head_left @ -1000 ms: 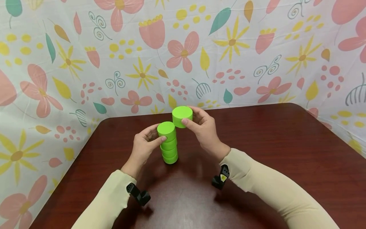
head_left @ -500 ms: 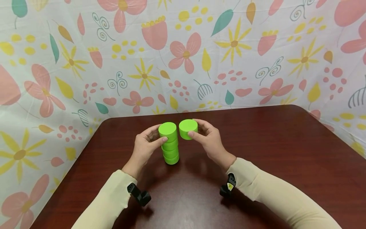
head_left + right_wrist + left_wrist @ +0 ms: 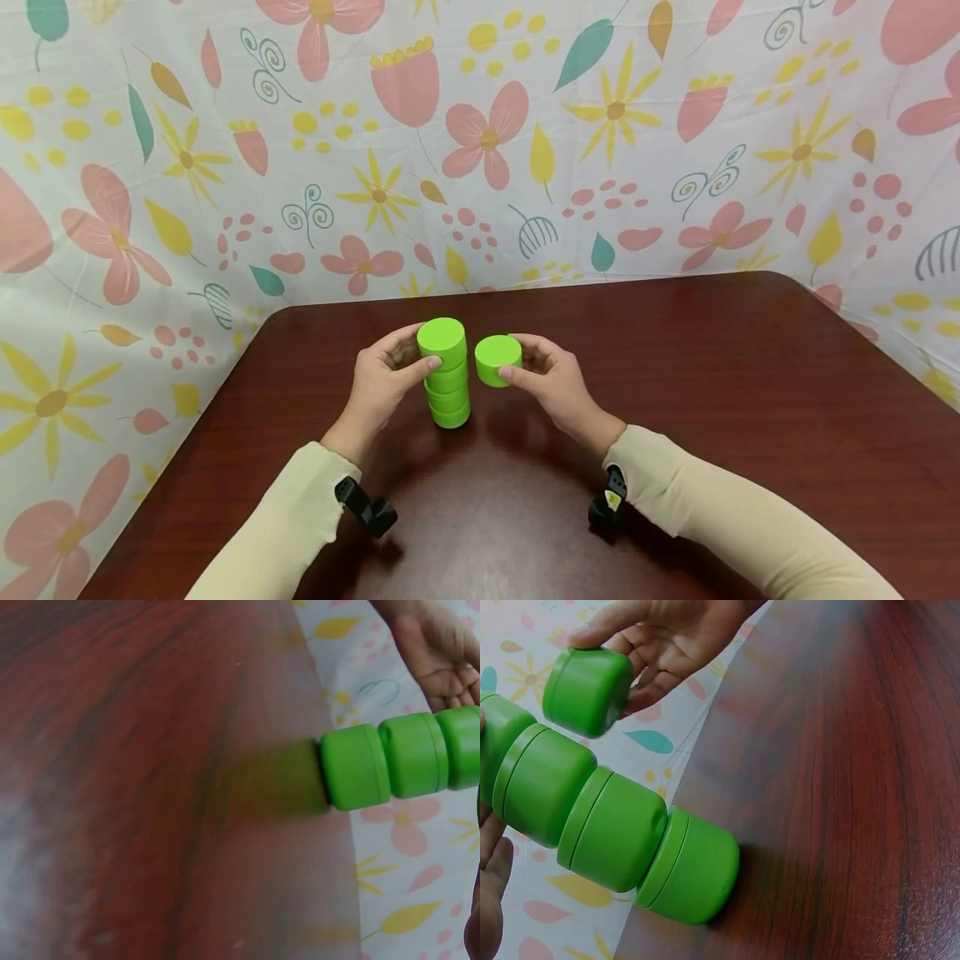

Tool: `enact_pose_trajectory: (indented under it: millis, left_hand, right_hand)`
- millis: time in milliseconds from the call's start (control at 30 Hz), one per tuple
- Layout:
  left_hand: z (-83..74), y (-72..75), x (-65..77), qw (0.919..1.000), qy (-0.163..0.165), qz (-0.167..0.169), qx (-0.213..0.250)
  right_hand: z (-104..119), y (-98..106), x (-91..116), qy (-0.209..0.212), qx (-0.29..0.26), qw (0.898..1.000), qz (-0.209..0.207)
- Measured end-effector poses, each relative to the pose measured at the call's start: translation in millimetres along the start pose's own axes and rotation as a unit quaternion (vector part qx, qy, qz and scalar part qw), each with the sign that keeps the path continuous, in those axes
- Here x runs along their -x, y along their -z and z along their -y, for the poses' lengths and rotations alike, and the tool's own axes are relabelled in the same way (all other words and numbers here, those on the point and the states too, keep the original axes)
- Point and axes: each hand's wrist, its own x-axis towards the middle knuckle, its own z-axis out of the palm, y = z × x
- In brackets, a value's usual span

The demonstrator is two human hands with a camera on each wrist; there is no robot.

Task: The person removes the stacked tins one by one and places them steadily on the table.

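Note:
Several small green lidded jars (image 3: 447, 382) stand in a slightly uneven stack on the table. My left hand (image 3: 378, 385) grips the top jar (image 3: 441, 337), thumb in front and fingers behind. To the right of the stack, my right hand (image 3: 561, 385) pinches one more green jar (image 3: 495, 360) between thumb and fingers. That jar is upright, off the table, with a gap between it and the stack. The left wrist view shows the held jar (image 3: 585, 694) beside the upper part of the stack (image 3: 615, 829). In the right wrist view the stack's base (image 3: 356, 769) meets the table.
The dark brown wooden table (image 3: 712, 375) has a glossy surface. Behind it hangs a white cloth (image 3: 480, 150) with a flower and leaf print. A black wrist camera (image 3: 366, 508) sits on the left cuff, another wrist camera (image 3: 609, 504) on the right.
My right hand has moved the held jar from beside the stack's top, down and to the right, away from the stack. The left hand keeps its grip on the top jar.

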Motion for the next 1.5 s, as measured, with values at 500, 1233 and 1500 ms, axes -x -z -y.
enact_pose_trajectory:
  millis: [500, 1233, 1500]
  left_hand:
    - [1.1, -1.4, -0.8, 1.0000, -0.005, -0.005, 0.002]
    - [1.0, -2.1, 0.2, 0.9999, -0.002, -0.010, 0.009]
    - [1.8, -2.0, 0.3, 0.9999, -0.005, -0.007, 0.010]
  right_hand:
    - [-20, 12, 1, -0.038, 0.004, 0.999, 0.025]
    - [-38, 23, 2, -0.103, 0.030, 0.987, 0.121]
    - [-43, 24, 2, -0.112, 0.048, 0.984, 0.130]
